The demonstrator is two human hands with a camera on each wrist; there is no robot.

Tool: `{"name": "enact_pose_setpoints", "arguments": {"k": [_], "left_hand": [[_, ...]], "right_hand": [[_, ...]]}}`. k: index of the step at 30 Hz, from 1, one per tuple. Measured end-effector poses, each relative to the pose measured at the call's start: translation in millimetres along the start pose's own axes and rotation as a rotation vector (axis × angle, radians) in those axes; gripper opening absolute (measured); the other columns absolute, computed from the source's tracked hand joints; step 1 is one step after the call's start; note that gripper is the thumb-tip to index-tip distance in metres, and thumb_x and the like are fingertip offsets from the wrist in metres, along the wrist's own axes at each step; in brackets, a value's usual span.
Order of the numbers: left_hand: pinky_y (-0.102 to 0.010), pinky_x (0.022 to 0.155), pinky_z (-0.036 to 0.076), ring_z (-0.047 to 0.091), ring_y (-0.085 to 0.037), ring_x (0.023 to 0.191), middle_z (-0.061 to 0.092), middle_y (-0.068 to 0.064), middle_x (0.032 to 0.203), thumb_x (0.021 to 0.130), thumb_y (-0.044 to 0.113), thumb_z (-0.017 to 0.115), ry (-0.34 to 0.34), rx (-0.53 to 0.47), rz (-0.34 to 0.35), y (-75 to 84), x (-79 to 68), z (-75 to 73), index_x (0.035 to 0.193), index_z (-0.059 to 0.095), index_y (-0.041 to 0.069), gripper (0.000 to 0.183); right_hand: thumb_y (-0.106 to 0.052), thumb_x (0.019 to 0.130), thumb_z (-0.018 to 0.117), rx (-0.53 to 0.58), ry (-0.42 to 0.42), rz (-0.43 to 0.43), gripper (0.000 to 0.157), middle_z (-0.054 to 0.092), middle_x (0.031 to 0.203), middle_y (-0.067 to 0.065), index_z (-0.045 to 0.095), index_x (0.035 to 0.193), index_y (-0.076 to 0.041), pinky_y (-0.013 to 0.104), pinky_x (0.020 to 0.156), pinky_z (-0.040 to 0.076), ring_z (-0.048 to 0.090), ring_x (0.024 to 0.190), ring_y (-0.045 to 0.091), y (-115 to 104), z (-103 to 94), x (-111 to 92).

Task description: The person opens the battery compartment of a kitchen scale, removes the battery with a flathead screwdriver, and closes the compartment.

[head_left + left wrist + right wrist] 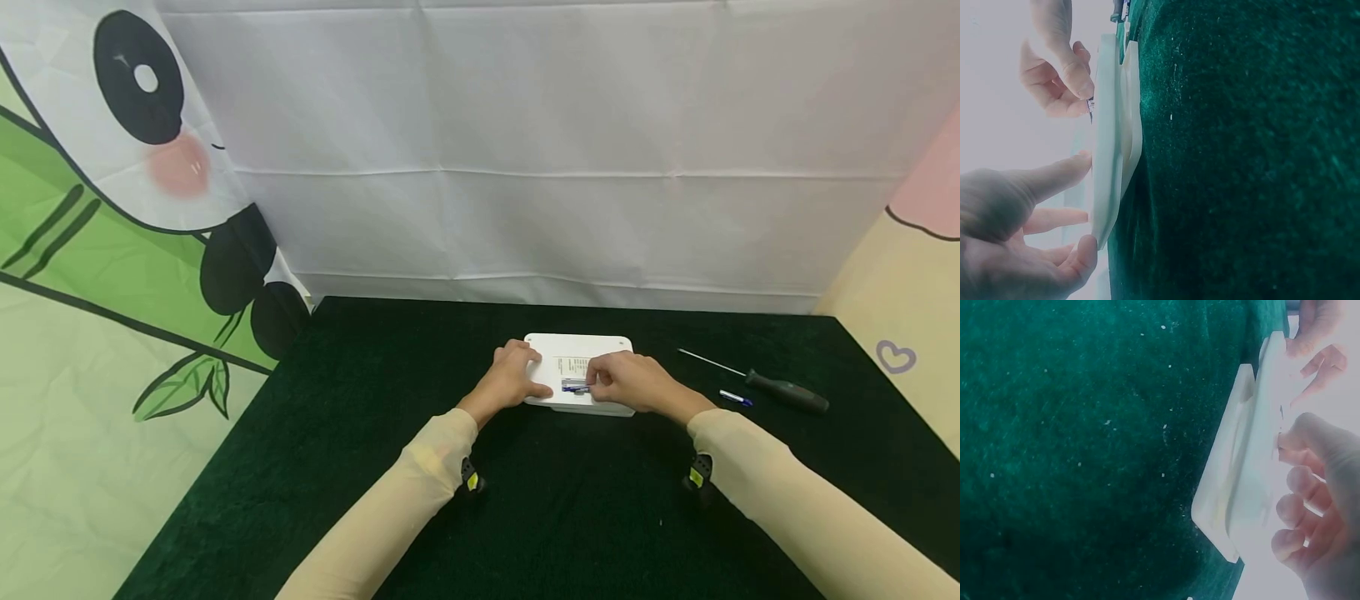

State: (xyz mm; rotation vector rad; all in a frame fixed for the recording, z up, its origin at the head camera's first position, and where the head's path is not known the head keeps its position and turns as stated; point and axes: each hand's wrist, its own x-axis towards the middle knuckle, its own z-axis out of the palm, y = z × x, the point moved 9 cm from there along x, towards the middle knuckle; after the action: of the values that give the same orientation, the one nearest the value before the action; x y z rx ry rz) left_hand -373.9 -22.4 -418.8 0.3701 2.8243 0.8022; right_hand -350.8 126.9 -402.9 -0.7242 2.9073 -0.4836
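Observation:
A white plastic case [542, 377] with a printed label lies on the dark green cloth, a small slot open in its upper face. My left hand [512, 375] rests at its left end, thumb and fingers spread and touching the surface and edge. At the slot, my right hand [624, 382] pinches a small blue-and-white cylinder that looks like a battery [1090, 105], mostly hidden by the fingertips. The right wrist view shows the case [1257, 444] edge-on, thumb and forefinger against its face and the other fingers curled beside it.
Right of the case lies a screwdriver [787, 392] with a dark handle, its shaft pointing to the back left. A loose blue-and-white battery [735, 398] sits just left of that handle. White fabric [555, 233] hangs behind the table.

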Motion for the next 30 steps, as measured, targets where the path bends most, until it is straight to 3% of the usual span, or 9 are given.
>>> {"name": "enact_pose_setpoints", "arguments": {"k": [5, 14, 30], "left_hand": [[-0.041, 0.110, 0.035, 0.035, -0.028, 0.132, 0.036, -0.009, 0.152, 0.082, 0.028, 0.080, 0.001, -0.005, 0.000, 0.2, 0.2, 1.1, 0.133, 0.059, 0.010, 0.058], [-0.040, 0.109, 0.036, 0.035, -0.028, 0.133, 0.036, -0.009, 0.152, 0.082, 0.028, 0.080, 0.002, 0.000, 0.002, 0.2, 0.9, 2.0, 0.133, 0.059, 0.010, 0.058], [-0.039, 0.109, 0.037, 0.035, -0.027, 0.133, 0.036, -0.008, 0.152, 0.083, 0.030, 0.080, 0.008, 0.027, -0.004, 1.2, 0.1, 0.9, 0.133, 0.059, 0.011, 0.058]], "right_hand": [[-0.021, 0.088, 0.067, 0.006, 0.021, -0.011, 0.006, 0.046, 0.073, -0.003, 0.065, 0.092, -0.016, 0.029, 0.061, 0.036, 0.046, 0.069, 0.013, 1.2, 1.6, -0.2], [-0.022, 0.086, 0.068, -0.003, 0.065, -0.024, 0.010, 0.055, 0.085, -0.002, 0.064, 0.094, -0.016, 0.031, 0.068, 0.040, 0.051, 0.079, 0.015, 5.2, 4.5, 0.8], [-0.021, 0.081, 0.068, 0.014, 0.149, -0.041, 0.011, 0.047, 0.075, -0.004, 0.064, 0.091, -0.017, 0.029, 0.063, 0.036, 0.046, 0.070, 0.012, 5.1, 2.8, -3.3]]}}
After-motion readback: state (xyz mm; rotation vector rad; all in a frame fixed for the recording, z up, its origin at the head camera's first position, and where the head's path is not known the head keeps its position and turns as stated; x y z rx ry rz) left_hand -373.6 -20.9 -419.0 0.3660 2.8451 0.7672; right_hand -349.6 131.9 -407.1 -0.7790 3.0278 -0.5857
